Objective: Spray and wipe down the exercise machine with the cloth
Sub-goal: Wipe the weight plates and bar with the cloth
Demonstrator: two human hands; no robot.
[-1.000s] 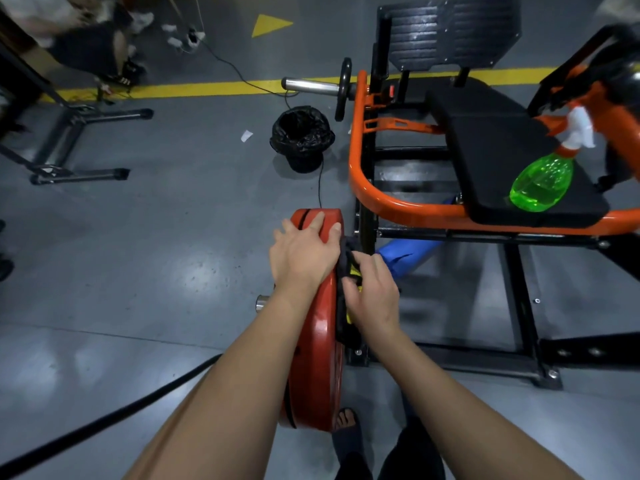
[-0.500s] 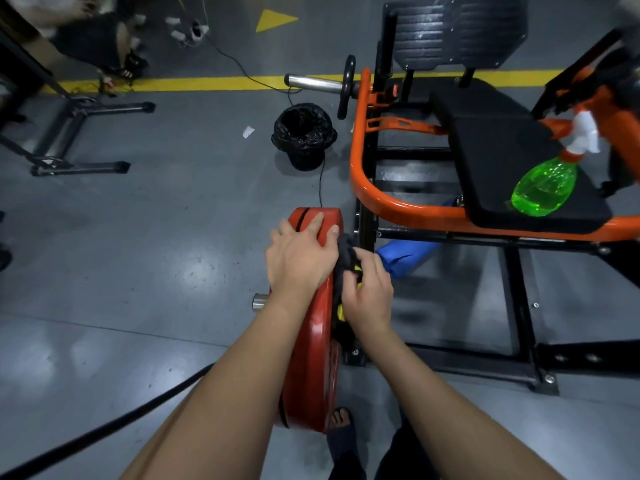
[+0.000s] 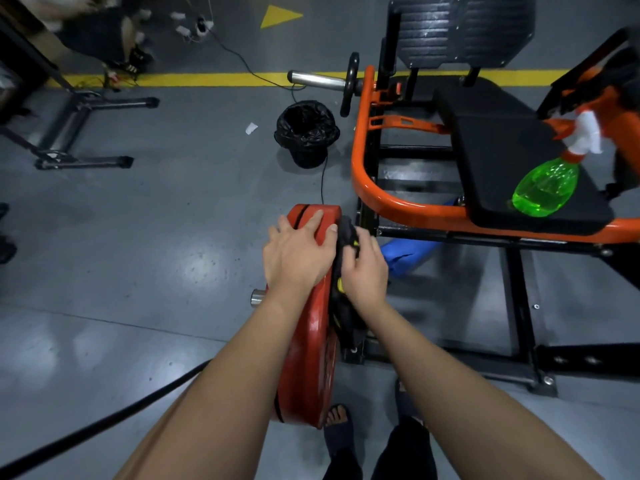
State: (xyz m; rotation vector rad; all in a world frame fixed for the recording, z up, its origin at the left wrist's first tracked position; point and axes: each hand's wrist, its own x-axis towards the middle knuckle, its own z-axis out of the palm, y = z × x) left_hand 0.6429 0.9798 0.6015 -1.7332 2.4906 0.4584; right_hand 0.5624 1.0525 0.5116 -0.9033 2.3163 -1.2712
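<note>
You are in the wiping step, working on the red round weight plate that stands on edge at the near side of the exercise machine. Your left hand lies over the plate's top rim, its fingers spread and fairly straight, steadying it. Your right hand has its fingers curled round the dark cloth with yellow markings and presses it against the plate's inner face, in the narrow space between plate and black frame.

The green translucent spray bottle with a white trigger sits on the black padded seat, well apart from both hands, so spraying is not in hand now.

The next move likely calls for drawing the cloth along that inner face and over the rim while your left hand braces the plate against turning. The space is tight, so keep the cloth bunched and your knuckles off the frame. The orange tubular rail and the seat look like the surfaces to do after that, and the bottle must come off the seat first.
</note>
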